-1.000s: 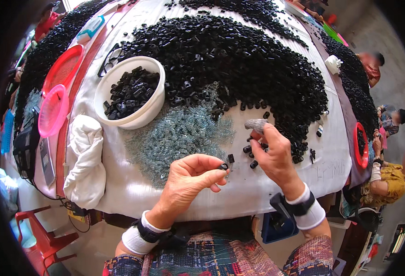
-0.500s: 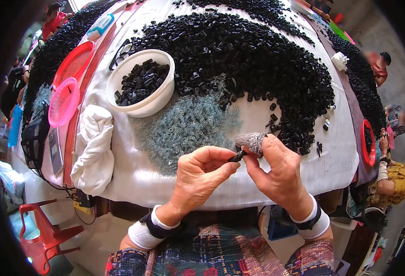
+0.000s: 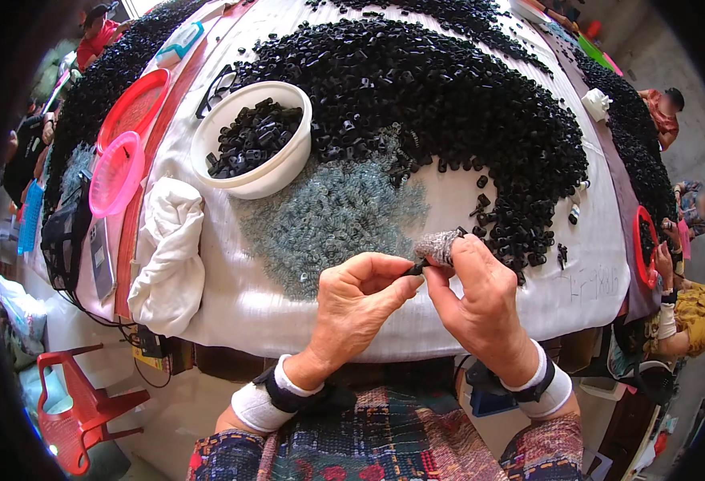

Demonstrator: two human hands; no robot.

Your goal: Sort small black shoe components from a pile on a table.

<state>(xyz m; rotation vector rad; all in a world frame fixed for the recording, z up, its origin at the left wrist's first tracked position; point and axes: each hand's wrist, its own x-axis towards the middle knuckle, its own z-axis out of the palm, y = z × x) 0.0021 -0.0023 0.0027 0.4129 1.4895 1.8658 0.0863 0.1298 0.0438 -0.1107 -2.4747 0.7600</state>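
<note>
My left hand (image 3: 358,303) pinches a small black plastic part (image 3: 418,268) between thumb and fingertips, above the near part of the white cloth. Close against it, my right hand (image 3: 485,298) is closed, thumb and fingers meeting at the same part. A grey ribbed wrap (image 3: 437,246) appears to cover a finger of my right hand. The part's far end is hidden by my fingertips. Just beyond my hands lies a heap of small bluish-silver coil springs (image 3: 328,220). Behind it spreads a large pile of black plastic parts (image 3: 449,104).
A white bowl (image 3: 276,186) of black parts stands left of the springs. Further left lie a crumpled white cloth (image 3: 168,264), a phone (image 3: 102,258), a pink basket (image 3: 134,180) and a red one (image 3: 160,80). Other people work along both sides. A red chair (image 3: 88,401) stands lower left.
The whole view has shifted slightly. Both hands stay together at the black part, and the grey-wrapped finger has tilted a little, with its far end changing angle.
</note>
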